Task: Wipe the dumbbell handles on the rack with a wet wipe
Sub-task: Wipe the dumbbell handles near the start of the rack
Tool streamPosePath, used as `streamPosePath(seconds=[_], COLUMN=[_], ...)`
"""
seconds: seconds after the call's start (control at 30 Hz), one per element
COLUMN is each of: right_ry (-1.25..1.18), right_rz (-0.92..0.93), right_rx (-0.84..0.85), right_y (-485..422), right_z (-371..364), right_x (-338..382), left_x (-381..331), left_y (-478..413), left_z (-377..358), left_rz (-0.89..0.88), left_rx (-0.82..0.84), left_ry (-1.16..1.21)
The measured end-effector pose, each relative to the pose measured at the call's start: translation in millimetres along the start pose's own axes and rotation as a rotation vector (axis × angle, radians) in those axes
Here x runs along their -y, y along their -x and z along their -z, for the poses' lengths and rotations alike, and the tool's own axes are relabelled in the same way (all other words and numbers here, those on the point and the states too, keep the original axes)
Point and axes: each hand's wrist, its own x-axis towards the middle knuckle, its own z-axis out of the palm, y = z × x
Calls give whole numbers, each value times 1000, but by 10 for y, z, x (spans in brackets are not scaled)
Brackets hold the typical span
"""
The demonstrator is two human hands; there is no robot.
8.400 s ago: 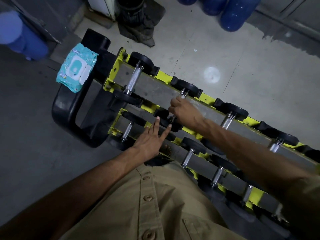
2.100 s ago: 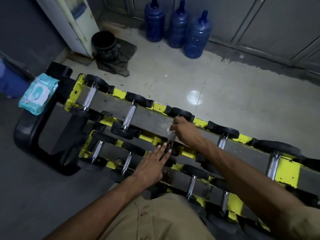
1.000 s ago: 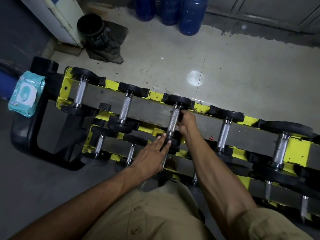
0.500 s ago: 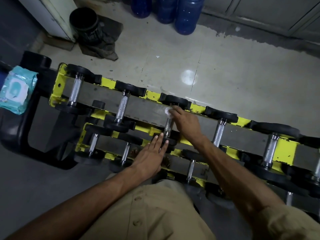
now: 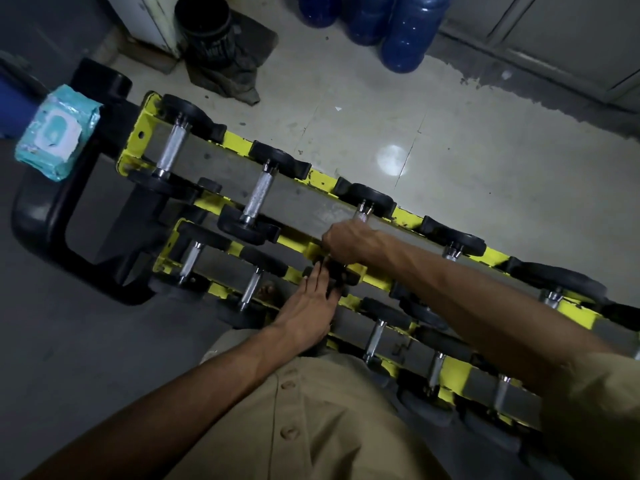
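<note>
One wipes pack [image 5: 57,133], label unreadable, right hand [image 5: 349,240] gripping dumbbell handle [image 5: 362,215]

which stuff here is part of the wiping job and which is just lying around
In the job: dumbbell rack, third top-row dumbbell, wet wipe pack.
Lying about: blue water bottles, black bin, rag.

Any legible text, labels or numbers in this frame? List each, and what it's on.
None readable.
On the teal wet-wipe pack: print round the white flap, blurred.
On the black ribbed bucket: pale marks, too dark.
On the black dumbbell heads: no numbers visible.
</note>
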Motion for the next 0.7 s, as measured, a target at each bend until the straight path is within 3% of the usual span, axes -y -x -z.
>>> streamPosePath(seconds=[0.13,0.27,0.4,0.5,0.57,0.7], right_ry=[41,-196,-284,-509,-653,-804], right_rz=[-85,-10,-8,-44,-132,-534], right_rx=[-123,-144,-427,-488,-546,-629], right_y=[0,98,196,339,407,487], right_z=[86,-117,-337,-557,-689,-881], right_x=[-73,24,-224,-76,101,306], left_x=[12,-6,16,85,112,163], left_y=[26,25,9,10,7,2], left_z=[-35,-25,-49,-49,-38,-30], left_rz=[26,25,5,-9,-21,-34], left_rx=[-22,-21,3,3,0,14], left_ry=[-3,16,9,31,42,59])
